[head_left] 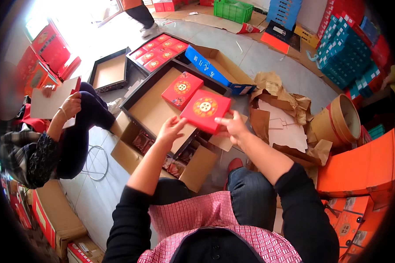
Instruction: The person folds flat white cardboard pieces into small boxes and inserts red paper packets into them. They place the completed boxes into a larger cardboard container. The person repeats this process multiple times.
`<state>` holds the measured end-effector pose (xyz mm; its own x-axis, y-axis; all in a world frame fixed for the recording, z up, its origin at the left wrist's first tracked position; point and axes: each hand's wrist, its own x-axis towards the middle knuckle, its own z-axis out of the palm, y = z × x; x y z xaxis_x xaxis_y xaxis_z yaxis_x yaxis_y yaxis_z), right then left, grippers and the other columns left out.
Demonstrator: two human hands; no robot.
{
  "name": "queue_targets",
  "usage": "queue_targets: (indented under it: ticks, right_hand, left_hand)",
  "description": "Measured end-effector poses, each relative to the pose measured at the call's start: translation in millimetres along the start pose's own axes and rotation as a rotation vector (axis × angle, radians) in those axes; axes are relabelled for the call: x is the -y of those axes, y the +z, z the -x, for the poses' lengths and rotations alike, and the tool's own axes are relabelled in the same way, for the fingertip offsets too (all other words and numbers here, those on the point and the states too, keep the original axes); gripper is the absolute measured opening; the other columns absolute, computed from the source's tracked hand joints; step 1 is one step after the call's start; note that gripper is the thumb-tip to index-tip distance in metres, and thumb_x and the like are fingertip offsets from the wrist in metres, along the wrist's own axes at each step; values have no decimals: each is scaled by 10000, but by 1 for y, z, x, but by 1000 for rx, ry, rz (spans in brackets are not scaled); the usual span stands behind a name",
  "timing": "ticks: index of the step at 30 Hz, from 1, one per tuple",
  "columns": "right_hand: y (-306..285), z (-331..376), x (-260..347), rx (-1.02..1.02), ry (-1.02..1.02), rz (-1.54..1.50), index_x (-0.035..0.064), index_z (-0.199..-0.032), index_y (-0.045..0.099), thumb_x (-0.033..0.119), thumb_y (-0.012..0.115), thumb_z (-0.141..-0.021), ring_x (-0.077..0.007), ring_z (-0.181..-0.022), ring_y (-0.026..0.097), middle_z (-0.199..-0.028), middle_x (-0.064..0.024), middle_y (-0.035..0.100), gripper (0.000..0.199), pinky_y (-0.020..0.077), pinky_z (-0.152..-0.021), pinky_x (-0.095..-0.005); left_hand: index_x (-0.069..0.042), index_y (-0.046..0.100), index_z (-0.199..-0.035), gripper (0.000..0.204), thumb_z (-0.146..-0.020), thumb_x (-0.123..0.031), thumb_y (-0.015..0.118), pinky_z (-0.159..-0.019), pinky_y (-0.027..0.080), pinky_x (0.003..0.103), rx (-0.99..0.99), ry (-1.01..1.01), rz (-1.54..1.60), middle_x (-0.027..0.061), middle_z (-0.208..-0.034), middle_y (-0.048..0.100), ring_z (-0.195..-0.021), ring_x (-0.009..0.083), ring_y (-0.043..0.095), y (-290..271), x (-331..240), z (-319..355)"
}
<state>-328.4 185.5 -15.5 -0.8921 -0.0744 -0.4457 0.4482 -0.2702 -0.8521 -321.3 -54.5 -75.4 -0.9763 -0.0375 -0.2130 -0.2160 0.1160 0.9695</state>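
A red square gift box point(205, 108) with a round gold emblem lies tilted between my hands. My right hand point(232, 127) grips its right side, thumb on top and fingers at the edge. At the near left corner of that box is my left hand point(170, 131), its thumb and fingers spread; whether the fingertips touch the box I cannot tell. A second red gift box point(182, 89) rests just beyond, inside a black-rimmed tray point(138, 96) with a tan bottom. An opened cardboard carton point(198, 168) holding small packs sits partly under the tray, close to my knees.
Behind, another black tray point(134, 57) is filled with red boxes, beside a blue printed panel point(206, 66). A co-worker point(44, 144) sits at left holding a flat board point(55, 103). Crumpled brown paper point(272, 83), a round tub point(333, 120) and orange boxes point(360, 166) stand right.
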Motion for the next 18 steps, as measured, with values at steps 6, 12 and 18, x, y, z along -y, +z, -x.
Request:
queue_targets:
  ticks: [6, 12, 18]
  right_hand:
    - [-27, -207, -45, -528, -225, 350, 8, -1269, 335, 51, 728, -728, -314, -905, 654, -1150, -201, 560, 670, 589, -582, -430]
    - [32, -233, -45, -720, 57, 710, -49, -1203, 462, 83, 666, -745, -311, -902, 671, -1099, -248, 616, 519, 577, -666, -366]
    - [0, -258, -25, -328, -77, 1464, 10, -821, 668, 161, 580, -802, -248, -651, 692, -718, -158, 681, 176, 551, -661, -359]
  left_hand:
    - [24, 334, -1363, 850, -706, -302, 764, -1026, 392, 417, 373, 135, -1059, 247, -1327, 443, -1224, 380, 457, 40, 33, -45]
    - [3, 462, -1240, 520, -740, -62, 588, -904, 467, 443, 396, 79, -959, 241, -1148, 581, -1046, 398, 571, 40, 64, -35]
    - [-49, 458, -1228, 481, -762, -72, 571, -767, 489, 509, 447, 20, -1001, 265, -899, 634, -876, 442, 609, 48, 78, -45]
